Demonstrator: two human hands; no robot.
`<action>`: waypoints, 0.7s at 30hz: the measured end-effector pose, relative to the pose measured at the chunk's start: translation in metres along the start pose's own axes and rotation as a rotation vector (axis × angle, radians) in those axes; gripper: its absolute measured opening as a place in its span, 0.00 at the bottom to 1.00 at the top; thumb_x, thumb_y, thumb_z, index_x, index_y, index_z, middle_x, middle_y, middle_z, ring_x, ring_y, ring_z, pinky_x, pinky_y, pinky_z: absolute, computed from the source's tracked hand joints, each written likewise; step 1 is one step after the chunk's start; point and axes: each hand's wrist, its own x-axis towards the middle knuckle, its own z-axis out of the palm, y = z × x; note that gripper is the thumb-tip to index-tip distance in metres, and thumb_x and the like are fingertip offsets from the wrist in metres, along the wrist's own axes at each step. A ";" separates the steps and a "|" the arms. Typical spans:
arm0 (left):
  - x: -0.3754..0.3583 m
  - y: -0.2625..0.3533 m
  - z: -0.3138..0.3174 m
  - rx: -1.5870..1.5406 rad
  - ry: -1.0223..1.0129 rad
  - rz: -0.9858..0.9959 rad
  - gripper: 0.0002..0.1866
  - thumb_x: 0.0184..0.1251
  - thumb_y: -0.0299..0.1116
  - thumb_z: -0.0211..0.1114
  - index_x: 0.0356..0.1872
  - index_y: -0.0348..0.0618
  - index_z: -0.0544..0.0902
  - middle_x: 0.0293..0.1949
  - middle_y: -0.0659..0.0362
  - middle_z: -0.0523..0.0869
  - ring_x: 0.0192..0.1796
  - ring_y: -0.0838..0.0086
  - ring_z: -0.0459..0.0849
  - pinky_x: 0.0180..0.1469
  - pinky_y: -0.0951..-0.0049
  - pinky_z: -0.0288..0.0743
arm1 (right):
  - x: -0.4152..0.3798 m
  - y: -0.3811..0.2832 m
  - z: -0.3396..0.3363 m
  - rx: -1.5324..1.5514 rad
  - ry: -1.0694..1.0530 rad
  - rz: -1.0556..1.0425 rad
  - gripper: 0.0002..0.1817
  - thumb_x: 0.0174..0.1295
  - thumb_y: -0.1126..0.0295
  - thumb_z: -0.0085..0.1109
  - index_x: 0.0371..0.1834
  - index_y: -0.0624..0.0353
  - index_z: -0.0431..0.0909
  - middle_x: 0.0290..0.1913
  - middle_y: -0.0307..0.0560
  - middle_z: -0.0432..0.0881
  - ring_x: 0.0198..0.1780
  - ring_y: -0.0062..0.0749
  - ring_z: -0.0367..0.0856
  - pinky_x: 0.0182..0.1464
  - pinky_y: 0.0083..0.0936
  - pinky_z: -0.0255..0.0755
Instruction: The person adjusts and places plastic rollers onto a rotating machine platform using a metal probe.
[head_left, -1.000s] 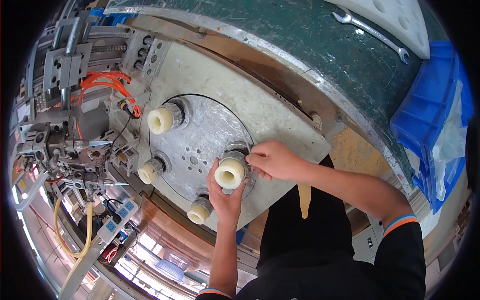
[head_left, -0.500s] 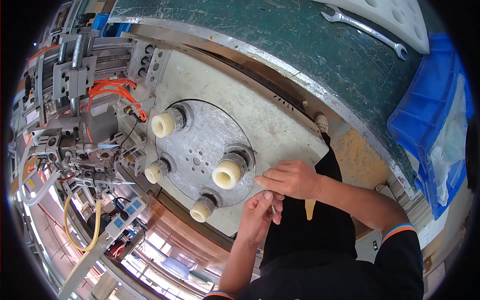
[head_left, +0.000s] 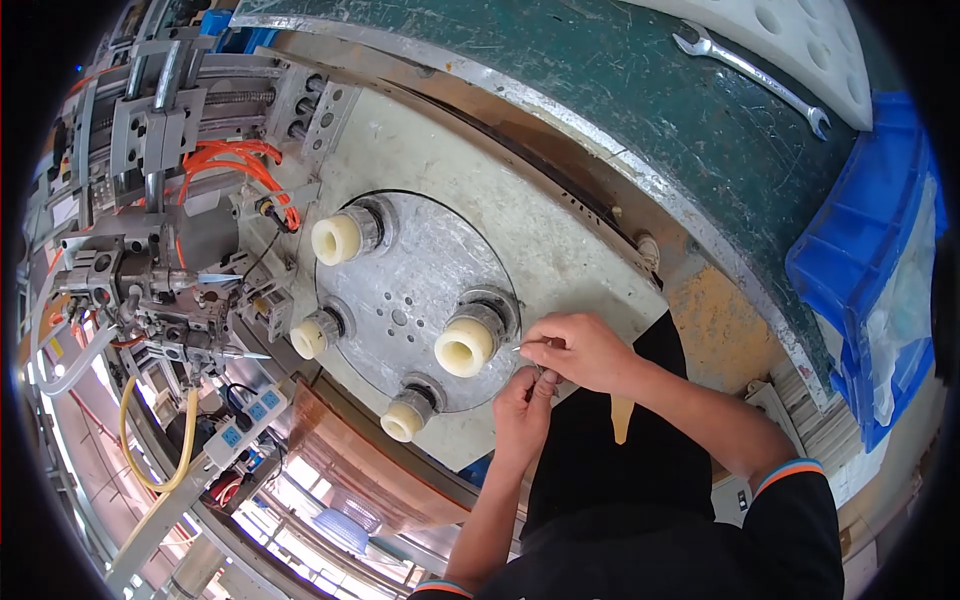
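Observation:
My left hand (head_left: 523, 412) is closed, thumb against the curled fingers, just below my right hand. Whatever it grips is too small and too covered to name. My right hand (head_left: 584, 352) is pinched closed over it, and a thin pale tip (head_left: 516, 349) pokes out at its fingertips. The two hands nearly touch. Left of them stands the nearest cream plastic sleeve (head_left: 464, 347), seated on a metal holder of the round turntable (head_left: 400, 275). Three similar sleeves sit around the turntable, including one at the upper left (head_left: 335, 240).
Metal nozzles and clamps (head_left: 170, 290) with orange hoses (head_left: 235, 165) stand left of the turntable. A green bench (head_left: 560, 80) carries an open-end wrench (head_left: 755, 75) and a white foam tray (head_left: 800, 40). At right is a blue bin (head_left: 850, 240). A power strip (head_left: 245, 425) sits lower left.
My left hand has risen slightly and its fingers have curled in. My right hand has tightened into a pinch, with a thin tip now showing. The whole view has shifted slightly.

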 end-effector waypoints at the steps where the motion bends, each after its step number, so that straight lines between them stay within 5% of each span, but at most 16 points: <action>1: 0.001 -0.002 -0.002 0.005 0.014 -0.004 0.15 0.69 0.38 0.58 0.27 0.36 0.77 0.20 0.64 0.76 0.23 0.83 0.71 0.26 0.79 0.66 | 0.002 -0.001 0.000 -0.034 -0.005 -0.056 0.08 0.59 0.69 0.58 0.31 0.64 0.78 0.24 0.46 0.78 0.24 0.29 0.77 0.27 0.26 0.69; 3: 0.001 -0.001 -0.003 0.005 0.029 -0.009 0.15 0.69 0.37 0.58 0.27 0.35 0.76 0.20 0.64 0.76 0.24 0.83 0.72 0.26 0.79 0.66 | 0.005 -0.001 0.004 -0.070 -0.013 -0.111 0.07 0.60 0.71 0.58 0.33 0.64 0.78 0.25 0.44 0.78 0.25 0.24 0.77 0.27 0.23 0.69; 5: 0.000 0.007 -0.005 -0.170 0.264 -0.053 0.12 0.70 0.34 0.56 0.30 0.35 0.76 0.23 0.62 0.78 0.23 0.82 0.71 0.27 0.81 0.66 | 0.009 0.000 0.008 -0.180 0.171 -0.266 0.05 0.58 0.72 0.59 0.33 0.63 0.78 0.27 0.46 0.77 0.26 0.30 0.77 0.28 0.26 0.69; 10: 0.008 -0.015 -0.028 -0.407 0.474 -0.076 0.06 0.68 0.30 0.58 0.38 0.37 0.74 0.28 0.62 0.76 0.24 0.82 0.73 0.30 0.80 0.69 | 0.013 -0.001 0.013 -0.250 0.224 -0.302 0.05 0.57 0.73 0.59 0.33 0.62 0.78 0.26 0.46 0.76 0.25 0.34 0.75 0.29 0.28 0.69; 21: 0.012 -0.012 -0.029 -0.414 0.417 0.076 0.35 0.62 0.28 0.65 0.67 0.37 0.57 0.48 0.58 0.76 0.38 0.80 0.76 0.34 0.80 0.74 | 0.014 0.002 0.017 -0.317 0.233 -0.347 0.05 0.56 0.73 0.61 0.33 0.62 0.78 0.25 0.45 0.75 0.23 0.33 0.74 0.27 0.27 0.68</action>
